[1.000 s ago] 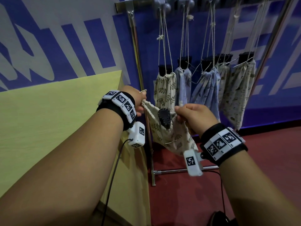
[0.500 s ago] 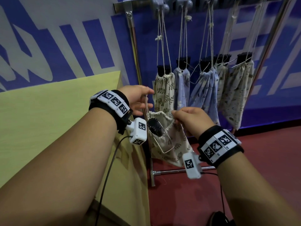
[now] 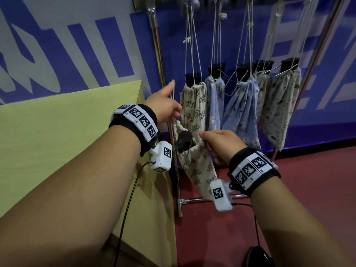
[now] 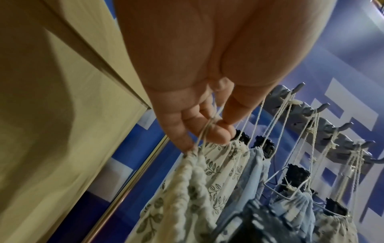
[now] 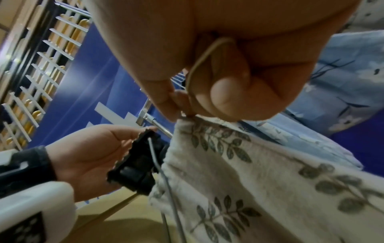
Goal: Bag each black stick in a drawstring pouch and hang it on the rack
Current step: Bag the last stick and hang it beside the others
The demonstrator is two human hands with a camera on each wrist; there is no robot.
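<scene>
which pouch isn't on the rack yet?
The leaf-print pouch held between both hands, black stick poking out; left hand pulls its drawstring. The other five hang from rack hooks.

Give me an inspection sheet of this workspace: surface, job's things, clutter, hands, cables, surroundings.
Surface: yellow-green table at left, nothing seen on the part in view.
Job's things: leaf-print pouch held in mid-air, black stick poking out of its mouth; five bagged pouches hang by strings from the rack.
Clutter: dark object on the floor, unidentifiable.
Hands: left hand pinches the drawstring; right hand grips the pouch's other cord and rim.
Cables: black cable hangs from the left wrist camera; another runs from the right one.
Surroundings: blue and white wall, red floor.
</scene>
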